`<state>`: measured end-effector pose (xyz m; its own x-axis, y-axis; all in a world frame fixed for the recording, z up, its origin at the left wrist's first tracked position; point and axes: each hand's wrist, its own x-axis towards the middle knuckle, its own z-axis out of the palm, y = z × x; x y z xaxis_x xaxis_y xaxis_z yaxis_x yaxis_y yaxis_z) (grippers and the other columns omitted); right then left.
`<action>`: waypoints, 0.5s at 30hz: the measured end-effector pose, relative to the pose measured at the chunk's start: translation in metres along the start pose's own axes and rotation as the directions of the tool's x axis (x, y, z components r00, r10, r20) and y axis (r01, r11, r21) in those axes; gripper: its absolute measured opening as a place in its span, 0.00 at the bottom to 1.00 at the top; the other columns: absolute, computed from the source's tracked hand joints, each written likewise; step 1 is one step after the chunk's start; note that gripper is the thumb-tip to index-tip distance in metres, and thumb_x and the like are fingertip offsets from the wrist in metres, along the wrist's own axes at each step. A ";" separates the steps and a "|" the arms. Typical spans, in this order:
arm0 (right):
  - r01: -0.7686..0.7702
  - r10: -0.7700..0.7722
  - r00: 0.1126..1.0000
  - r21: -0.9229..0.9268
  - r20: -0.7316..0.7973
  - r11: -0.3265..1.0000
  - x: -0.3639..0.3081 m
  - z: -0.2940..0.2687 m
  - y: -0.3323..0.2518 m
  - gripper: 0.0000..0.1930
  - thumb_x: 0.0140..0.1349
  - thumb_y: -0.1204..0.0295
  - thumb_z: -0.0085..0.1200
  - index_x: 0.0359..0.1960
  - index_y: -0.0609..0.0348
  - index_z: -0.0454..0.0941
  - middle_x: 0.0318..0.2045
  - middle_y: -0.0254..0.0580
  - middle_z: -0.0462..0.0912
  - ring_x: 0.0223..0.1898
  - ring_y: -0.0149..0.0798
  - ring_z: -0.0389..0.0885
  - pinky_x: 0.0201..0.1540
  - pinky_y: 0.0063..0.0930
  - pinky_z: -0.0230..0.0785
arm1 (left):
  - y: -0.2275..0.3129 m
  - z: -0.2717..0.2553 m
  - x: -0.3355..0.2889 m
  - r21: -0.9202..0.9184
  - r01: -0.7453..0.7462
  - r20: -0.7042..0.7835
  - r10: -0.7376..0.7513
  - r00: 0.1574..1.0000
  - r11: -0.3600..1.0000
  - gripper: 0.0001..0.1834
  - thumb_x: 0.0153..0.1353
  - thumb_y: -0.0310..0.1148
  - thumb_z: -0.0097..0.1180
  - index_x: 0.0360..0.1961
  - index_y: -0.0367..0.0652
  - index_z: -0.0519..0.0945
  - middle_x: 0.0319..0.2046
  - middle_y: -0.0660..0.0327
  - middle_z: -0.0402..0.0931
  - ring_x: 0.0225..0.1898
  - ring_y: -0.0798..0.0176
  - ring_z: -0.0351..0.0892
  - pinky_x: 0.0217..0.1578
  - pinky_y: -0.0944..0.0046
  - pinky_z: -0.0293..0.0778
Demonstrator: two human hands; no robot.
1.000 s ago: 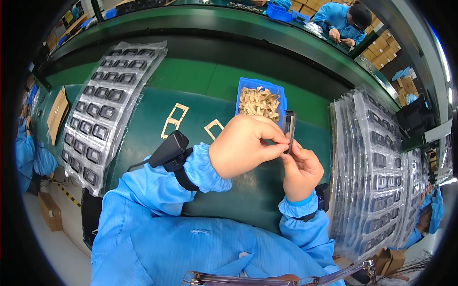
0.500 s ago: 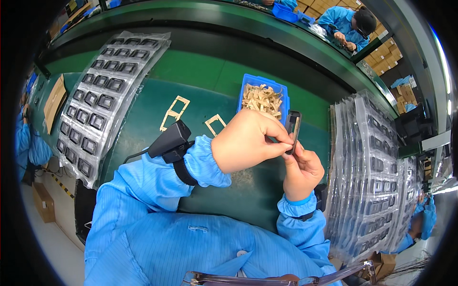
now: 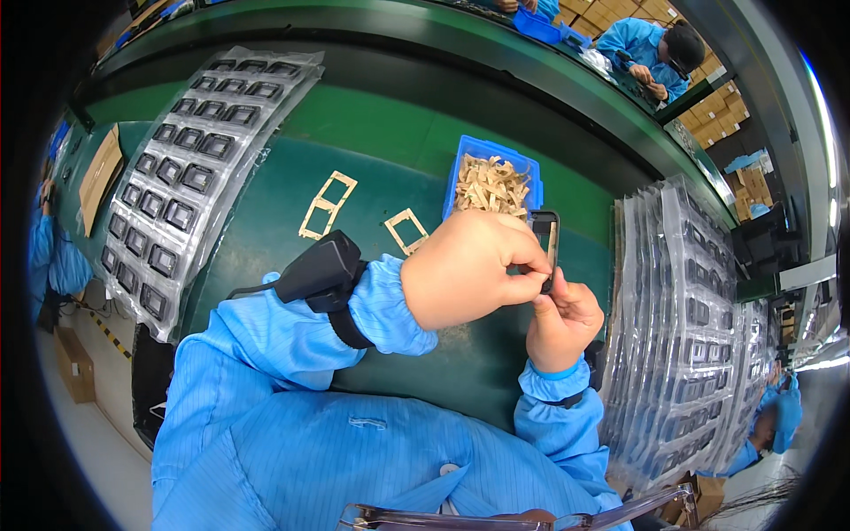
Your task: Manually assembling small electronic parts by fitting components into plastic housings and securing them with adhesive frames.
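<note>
A small black rectangular frame (image 3: 548,219) with rounded corners stands out beyond my fingers, a tan strip lying along its inner right side. Its near end is in my right hand (image 3: 567,326), closed with thumb and fingers around it. My left hand (image 3: 474,270) reaches across from the left, thumb and forefinger pinched at the frame's near end. Whatever is between those left fingertips is hidden. Just beyond my left hand sits a blue bin (image 3: 537,173) full of tan paper strips (image 3: 491,184).
Two tan cut-out sheets, one larger (image 3: 328,205) and one smaller (image 3: 406,232), lie on the green table (image 3: 381,190). A clear tray of black frames (image 3: 190,168) lies at left. Stacked clear trays (image 3: 660,336) stand at right. A co-worker (image 3: 645,55) sits beyond the shelf.
The black frame has turned so that more of its open face shows. Both hands stay at it, the left fingers slightly lower. The whole view has shifted a little.
</note>
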<state>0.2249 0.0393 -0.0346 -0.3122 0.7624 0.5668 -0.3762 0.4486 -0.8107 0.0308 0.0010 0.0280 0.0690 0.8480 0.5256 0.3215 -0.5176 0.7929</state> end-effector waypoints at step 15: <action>-0.083 0.082 0.997 0.112 0.014 0.990 0.001 -0.003 0.004 0.11 0.61 0.88 0.62 0.45 0.71 0.81 0.45 0.55 0.86 0.46 0.38 0.86 0.53 0.32 0.81 | -0.004 -0.004 0.001 -0.045 0.045 0.013 -0.045 0.999 0.998 0.06 0.54 0.26 0.67 0.32 0.34 0.87 0.30 0.52 0.85 0.32 0.57 0.87 0.35 0.63 0.82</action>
<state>0.2261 0.0435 -0.0372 -0.3536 0.7901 0.5006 -0.4442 0.3292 -0.8333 0.0262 0.0032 0.0263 0.0669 0.8717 0.4854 0.2811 -0.4833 0.8291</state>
